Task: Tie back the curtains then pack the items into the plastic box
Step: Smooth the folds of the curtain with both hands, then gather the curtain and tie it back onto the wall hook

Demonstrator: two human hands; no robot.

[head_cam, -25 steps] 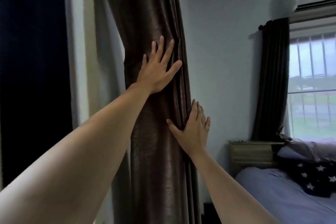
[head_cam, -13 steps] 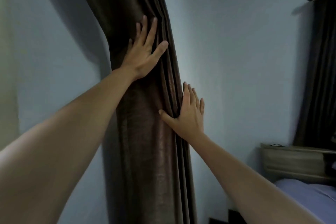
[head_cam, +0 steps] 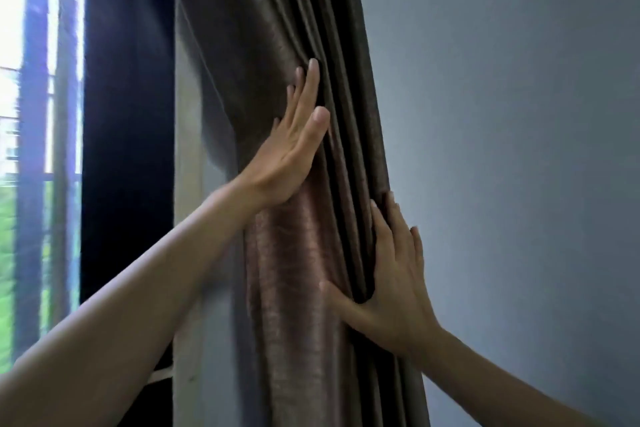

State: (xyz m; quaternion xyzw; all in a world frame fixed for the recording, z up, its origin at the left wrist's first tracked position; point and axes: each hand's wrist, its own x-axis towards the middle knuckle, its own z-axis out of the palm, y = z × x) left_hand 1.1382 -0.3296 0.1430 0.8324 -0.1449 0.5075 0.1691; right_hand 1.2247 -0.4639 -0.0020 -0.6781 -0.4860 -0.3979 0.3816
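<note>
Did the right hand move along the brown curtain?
No. The right hand still presses the right-edge folds of the shiny brown fabric curtain, below the left hand; only the camera turned.

- Curtain (head_cam: 284,28): cut by the top and bottom edges; its top and hem lie outside the frame
- Left hand (head_cam: 291,149): seen edge-on; palm hidden against the cloth; outer fingers mostly behind the index
- Right hand (head_cam: 391,288): palm hidden; fingertips partly sunk in a fold
- Left forearm (head_cam: 138,305): cut by the left and bottom edges
- Window (head_cam: 20,114): blurred and glaring; cut by the left edge; outside, only a green smear
- Pale strip (head_cam: 161,374): partly behind the left forearm; cannot tell what it is
</note>
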